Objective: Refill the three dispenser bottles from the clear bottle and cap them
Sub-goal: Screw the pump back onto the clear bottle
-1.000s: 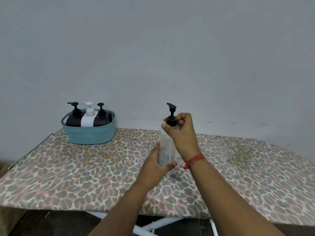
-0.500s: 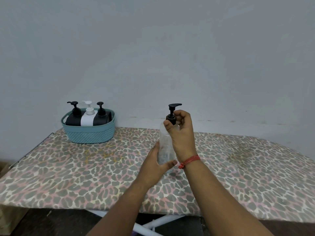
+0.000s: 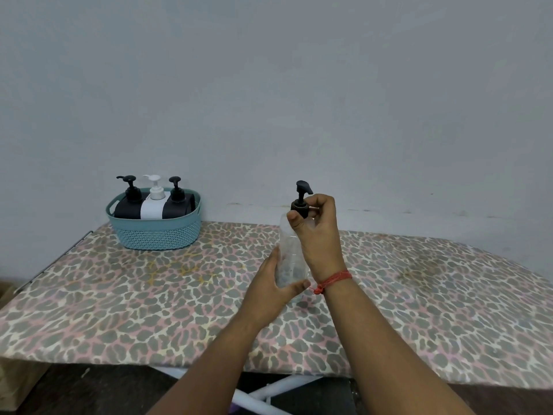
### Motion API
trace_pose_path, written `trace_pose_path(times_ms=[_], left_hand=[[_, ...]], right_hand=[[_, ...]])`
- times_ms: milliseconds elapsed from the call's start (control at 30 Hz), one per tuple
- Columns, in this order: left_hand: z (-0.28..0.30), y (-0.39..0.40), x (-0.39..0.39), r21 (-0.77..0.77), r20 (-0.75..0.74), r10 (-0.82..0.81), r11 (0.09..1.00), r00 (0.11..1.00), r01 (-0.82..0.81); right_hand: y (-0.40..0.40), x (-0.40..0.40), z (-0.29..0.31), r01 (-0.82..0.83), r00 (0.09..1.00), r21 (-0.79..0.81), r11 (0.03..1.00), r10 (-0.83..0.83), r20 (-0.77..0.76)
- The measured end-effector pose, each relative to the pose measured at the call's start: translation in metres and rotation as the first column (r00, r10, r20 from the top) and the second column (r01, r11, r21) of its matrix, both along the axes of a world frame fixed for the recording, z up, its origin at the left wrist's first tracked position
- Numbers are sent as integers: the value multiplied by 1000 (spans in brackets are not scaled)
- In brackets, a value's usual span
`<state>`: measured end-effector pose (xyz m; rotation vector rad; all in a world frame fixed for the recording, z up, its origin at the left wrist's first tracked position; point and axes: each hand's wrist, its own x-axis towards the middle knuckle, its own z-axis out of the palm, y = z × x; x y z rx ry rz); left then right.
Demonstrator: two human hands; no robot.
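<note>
**Ana:** Clear bottle [image 3: 288,259] first: where is it, and who has it?

**Ben:** Upright near the middle of the bench [image 3: 119,295], its base on or just above the patterned cover; I cannot tell which. The left hand [image 3: 273,290] wraps its lower body, thumb across the front. The right hand [image 3: 318,232] is at the neck, fingers and thumb pinching the black pump collar [image 3: 300,206], with the pump head standing above them.

**Ana:** How do you expect it to handle?

**Ben:** Light, I'd judge; it looks thin-walled and I can't make out how much liquid is inside. Thin plastic like that probably gives under a hard squeeze, so low on the body with a moderate grip seems right, while the other hand turns the collar rather than the spout.

**Ana:** Slippery?

**Ben:** Smooth plastic, so possibly, especially if any soap gets on it. Nothing wet shows on it now.

**Ana:** And the three dispenser bottles [image 3: 154,202]?

**Ben:** Far left, standing side by side in a teal basket [image 3: 155,235] against the wall: black, white, black, all with pumps on. They look stiffer and opaque, so their fill level is hidden. I'd take each by the body and unscrew at the collar; none has been opened yet, judging by the pumps seated on them.
</note>
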<state>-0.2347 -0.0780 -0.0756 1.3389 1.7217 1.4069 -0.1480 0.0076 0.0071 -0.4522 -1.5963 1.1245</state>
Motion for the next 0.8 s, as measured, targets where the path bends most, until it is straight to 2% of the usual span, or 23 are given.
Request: trace_pose_path(times_ms=[133,333,633,800], left_hand=[[0,0,1,-10,15,7,1000,1000,-6],[-2,1,0,-2,2,15,1000,1000,-15],[-4,2,-1,-11,20,11,1000,1000,-11],[-4,2,-1,-10,22,14,1000,1000,-14]], right_hand=[[-1,2,2,-44,999,-5,999,44,9],[4,1,0,14,999,0,1000,-14,37],[1,1,0,-36,999,0,999,36,26],[5,1,0,18,999,-2,1000,-17,34]])
